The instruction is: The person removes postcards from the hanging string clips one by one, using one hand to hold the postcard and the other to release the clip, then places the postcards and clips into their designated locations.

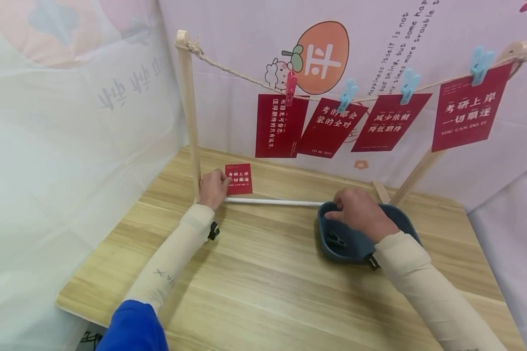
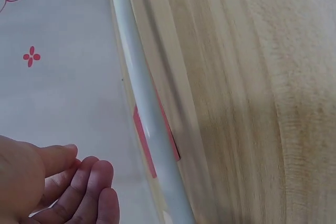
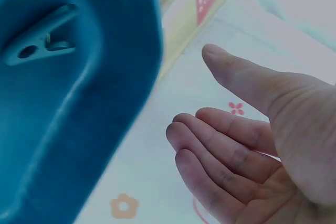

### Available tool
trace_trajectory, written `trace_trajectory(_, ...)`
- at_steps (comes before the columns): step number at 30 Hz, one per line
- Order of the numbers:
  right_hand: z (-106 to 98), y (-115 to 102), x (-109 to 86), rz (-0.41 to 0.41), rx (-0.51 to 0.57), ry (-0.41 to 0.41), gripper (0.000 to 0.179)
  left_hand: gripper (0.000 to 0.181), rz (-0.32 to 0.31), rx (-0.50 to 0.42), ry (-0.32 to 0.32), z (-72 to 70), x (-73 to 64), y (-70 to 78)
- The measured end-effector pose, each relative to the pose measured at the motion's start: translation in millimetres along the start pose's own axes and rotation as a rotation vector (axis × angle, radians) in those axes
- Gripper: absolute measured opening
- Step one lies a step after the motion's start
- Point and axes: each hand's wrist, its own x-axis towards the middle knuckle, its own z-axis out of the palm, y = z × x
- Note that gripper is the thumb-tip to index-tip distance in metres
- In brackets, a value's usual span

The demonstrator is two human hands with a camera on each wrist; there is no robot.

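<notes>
My left hand (image 1: 213, 189) is at the left edge of a small red card (image 1: 242, 178) with white lettering, which lies on the table by the left wooden post. In the left wrist view, its loosely bent fingers (image 2: 79, 192) have nothing between them, and a white rod (image 2: 144, 93) crosses in front of the card. My right hand (image 1: 362, 212) hovers over a dark blue basin (image 1: 324, 243), thumb apart from its relaxed fingers, holding nothing. One clothespin (image 3: 39, 38) lies inside the basin; my hand and wrist hide part of the interior.
A twine line (image 1: 239, 75) runs between the left post (image 1: 189, 112) and the right post (image 1: 415, 178). Several red cards (image 1: 277, 126) hang from it by one red clothespin (image 1: 291, 87) and light blue ones (image 1: 409, 87). Printed cloth (image 1: 228, 29) stands behind the wooden table (image 1: 246, 273).
</notes>
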Motion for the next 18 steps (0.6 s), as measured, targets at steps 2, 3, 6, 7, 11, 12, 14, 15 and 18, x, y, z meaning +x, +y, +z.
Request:
trace_trajectory(2,-5,-4,-1.0,-0.015,-0.021,0.033,0.039,0.025,0.008,-0.012,-0.003,-1.8,-1.0,0.5)
trace_trajectory(3,-7,-6,-1.7,-0.025,-0.032,0.05,0.04,0.024,0.007,-0.022,-0.006,-2.9,-1.5,0.9)
trace_trajectory(6,-15,-12,-3.9,-0.058,-0.061,0.09,0.041,0.023,-0.003,-0.062,-0.021,-7.0,-3.9,2.7)
trace_trajectory(7,-18,-14,-4.9,-0.064,-0.066,0.098,0.041,0.022,-0.005,-0.074,-0.025,-8.7,-4.7,3.6)
trace_trajectory(11,-32,-23,-8.1,-0.064,-0.062,0.116,0.045,0.022,0.0,-0.111,-0.029,-15.5,-6.9,8.2)
trace_trajectory(12,-35,-25,-8.5,-0.067,-0.061,0.122,0.046,0.023,0.004,-0.118,-0.03,-16.9,-7.3,9.3)
trace_trajectory(14,-42,-30,-8.7,-0.081,-0.06,0.149,0.047,0.024,0.018,-0.135,-0.027,-19.9,-7.6,11.9)
trace_trajectory(15,-45,-32,-8.8,-0.09,-0.058,0.162,0.048,0.024,0.026,-0.14,-0.026,-21.6,-7.9,13.3)
trace_trajectory(18,-54,-38,-9.0,-0.11,-0.058,0.199,0.048,0.026,0.05,-0.157,-0.024,-26.6,-9.1,18.0)
